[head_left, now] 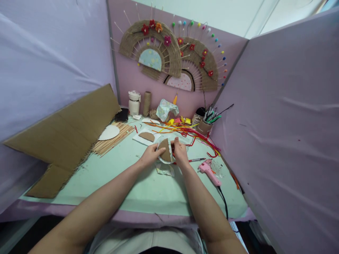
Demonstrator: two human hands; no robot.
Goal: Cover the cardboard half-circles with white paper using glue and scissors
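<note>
One cloth-edged cardboard half-disc (165, 152) is above the table (124, 194), clamped in the grip of the left hand (149, 155), with the right hand (180, 152) at its straight edge, that grip's closure unclear

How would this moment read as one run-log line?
Left hand: holds cardboard half-disc | Right hand: at its fabric-edged straight side | Table: pink glue gun right, large cardboard sheet left

Left hand (149, 154) in pinch, right hand (180, 152) close, probably likewise
</note>
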